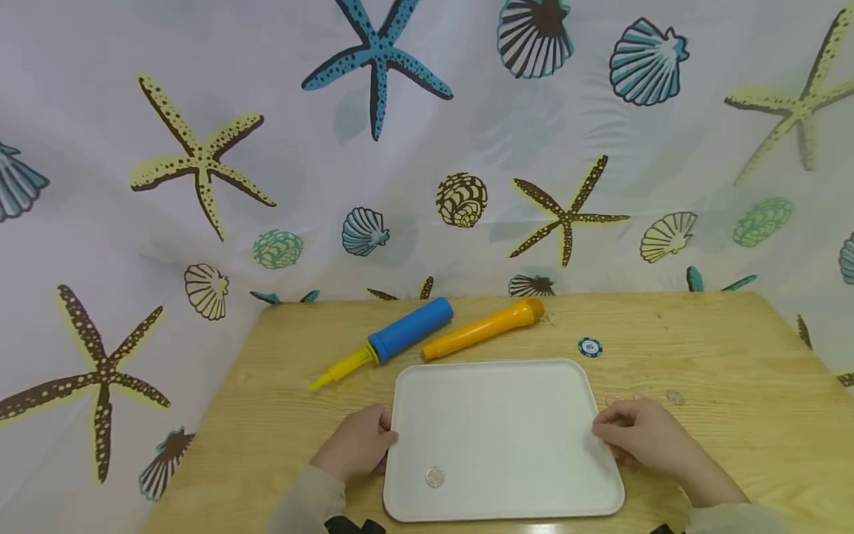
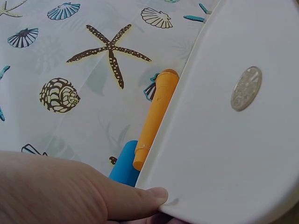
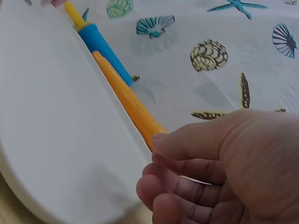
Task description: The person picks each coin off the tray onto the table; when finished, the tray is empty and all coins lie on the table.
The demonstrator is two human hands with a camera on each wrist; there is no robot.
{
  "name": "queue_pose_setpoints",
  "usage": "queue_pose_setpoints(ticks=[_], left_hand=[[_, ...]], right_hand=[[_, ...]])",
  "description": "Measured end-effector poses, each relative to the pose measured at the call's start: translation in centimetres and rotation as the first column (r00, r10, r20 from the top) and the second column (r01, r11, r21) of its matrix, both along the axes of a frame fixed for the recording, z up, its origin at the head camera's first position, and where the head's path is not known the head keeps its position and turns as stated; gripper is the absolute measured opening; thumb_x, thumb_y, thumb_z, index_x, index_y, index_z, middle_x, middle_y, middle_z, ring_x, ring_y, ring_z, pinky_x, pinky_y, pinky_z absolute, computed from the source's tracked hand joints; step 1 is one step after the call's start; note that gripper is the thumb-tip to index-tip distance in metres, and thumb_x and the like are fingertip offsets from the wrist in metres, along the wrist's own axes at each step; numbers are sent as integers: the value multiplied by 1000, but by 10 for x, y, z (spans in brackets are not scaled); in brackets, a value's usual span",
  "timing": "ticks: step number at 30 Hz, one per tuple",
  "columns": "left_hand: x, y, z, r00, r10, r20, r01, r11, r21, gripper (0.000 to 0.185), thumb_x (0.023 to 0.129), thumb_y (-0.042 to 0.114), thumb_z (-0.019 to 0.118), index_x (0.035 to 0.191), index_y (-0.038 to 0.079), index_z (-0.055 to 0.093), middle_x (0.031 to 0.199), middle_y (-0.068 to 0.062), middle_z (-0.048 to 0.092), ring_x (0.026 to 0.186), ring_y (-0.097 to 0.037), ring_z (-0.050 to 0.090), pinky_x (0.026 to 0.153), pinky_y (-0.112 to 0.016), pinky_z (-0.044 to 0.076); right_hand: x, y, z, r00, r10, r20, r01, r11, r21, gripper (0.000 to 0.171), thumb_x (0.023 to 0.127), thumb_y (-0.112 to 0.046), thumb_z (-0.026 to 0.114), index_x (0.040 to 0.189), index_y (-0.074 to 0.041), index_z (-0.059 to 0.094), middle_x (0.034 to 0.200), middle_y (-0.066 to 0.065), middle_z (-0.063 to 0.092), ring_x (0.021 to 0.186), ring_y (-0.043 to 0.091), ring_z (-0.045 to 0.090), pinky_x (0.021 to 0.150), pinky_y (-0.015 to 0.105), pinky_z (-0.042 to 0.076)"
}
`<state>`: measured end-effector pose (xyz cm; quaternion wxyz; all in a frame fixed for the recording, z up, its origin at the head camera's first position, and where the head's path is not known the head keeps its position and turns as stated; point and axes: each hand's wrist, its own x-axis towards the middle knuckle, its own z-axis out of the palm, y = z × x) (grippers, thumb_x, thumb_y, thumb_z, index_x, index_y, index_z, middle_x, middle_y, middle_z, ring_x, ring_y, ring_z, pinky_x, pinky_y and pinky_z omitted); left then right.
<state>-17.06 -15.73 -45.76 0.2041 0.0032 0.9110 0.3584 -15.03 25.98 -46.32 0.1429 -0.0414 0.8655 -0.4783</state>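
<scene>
**A:** So what's being held here? A white tray [image 1: 497, 415] is seen lying flat on the wooden table [image 1: 734, 371], near the front edge, roughly in the middle.

**B:** Yep, gripped from both sides. The left hand [image 1: 356, 443] is curled round the tray's left rim, and in the left wrist view the thumb [image 2: 140, 198] is pressed right on the edge. The right hand [image 1: 640, 430] is closed over the right rim, fingers [image 3: 177, 186] bent at the edge in the right wrist view.

**A:** Anything sitting in it?

**B:** A silver coin [image 1: 436, 477] is spotted in the front left corner of the tray. That's all that can be made out inside.

**A:** And behind it?

**B:** A blue pump [image 1: 400, 334] with a yellow nozzle and an orange tube [image 1: 482, 328] are laid just beyond the far rim, side by side. A small blue chip [image 1: 590, 346] is parked to their right, clear of the tray. A seashell-print cloth [image 1: 427, 148] is hung behind the table.
</scene>
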Motion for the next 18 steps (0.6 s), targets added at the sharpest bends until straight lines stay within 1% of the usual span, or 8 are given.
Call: queue_pose_setpoints(ticks=[2,5,8,11,15,18], left_hand=[[-1,1,1,1000,-7,3,7,1000,-2,6,100,7,59,100,3,54,81,-8,58,63,-18,58,59,-30,53],[-1,2,2,1000,-11,-8,11,1000,8,6,100,7,58,100,3,54,81,-8,59,63,-18,58,59,-30,53],[-1,2,3,1000,-16,-25,16,1000,14,6,100,7,58,101,2,54,81,-8,59,62,-18,59,59,-31,53],[-1,2,4,999,-12,-32,13,1000,4,6,100,6,58,100,2,54,80,-8,58,62,-18,58,59,-30,53],[-1,0,4,1000,-10,-24,9,1000,-15,6,100,7,58,100,2,54,80,-8,58,62,-18,58,59,-30,53],[1,0,3,1000,-12,-11,12,1000,-11,7,100,7,59,101,2,54,80,-8,58,62,-19,59,59,-30,53]], right_hand=[[-1,-16,1,999,47,13,-46,997,-66,20,94,-20,71,101,-1,72,68,5,63,57,17,56,50,28,50],[-1,-42,3,993,114,41,-108,985,-134,20,94,-20,71,101,-2,72,71,5,64,58,16,56,52,28,51],[-2,-68,1,985,163,59,-150,972,-182,18,94,-20,71,100,-3,72,71,4,65,59,15,57,55,27,52],[-1,-96,-4,977,208,50,-194,959,-206,16,93,-18,72,98,-3,72,69,3,65,57,14,57,54,27,51],[4,-130,-12,965,261,38,-248,946,-207,14,91,-18,73,98,-6,72,67,2,65,54,13,57,53,26,49],[7,-148,-15,961,275,37,-264,946,-186,13,91,-18,73,99,-9,72,65,2,64,53,13,56,55,25,48]])
